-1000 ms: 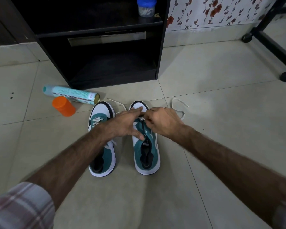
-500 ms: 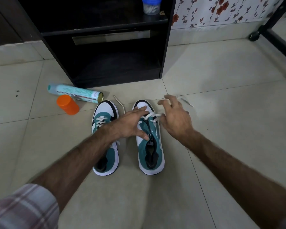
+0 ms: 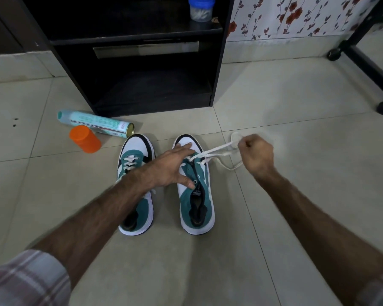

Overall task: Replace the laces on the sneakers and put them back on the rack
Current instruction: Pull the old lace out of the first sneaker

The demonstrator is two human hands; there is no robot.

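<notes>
Two teal-and-white sneakers stand side by side on the tiled floor, toes pointing away from me. The left sneaker (image 3: 135, 191) is laced with a white lace. The right sneaker (image 3: 197, 195) has a white lace (image 3: 217, 149) threaded only through its front eyelets. My left hand (image 3: 171, 167) lies flat across the right sneaker's front, fingers spread, pressing it down. My right hand (image 3: 255, 153) is a fist to the right of the shoe, clenched on both lace strands and holding them taut. A loose loop of lace trails on the floor beside that fist.
A black shoe rack (image 3: 142, 62) stands just beyond the sneakers, its lower shelf bare. A spray can (image 3: 95, 123) lies on its side with an orange cap (image 3: 85, 139) in front of it. A blue-lidded jar (image 3: 201, 8) sits on the rack. A black wheeled frame (image 3: 363, 51) stands far right.
My right hand left the sneaker's front, moved right, and closed into a fist on the lace, drawing it taut. My left hand stayed pressed on the right sneaker.
</notes>
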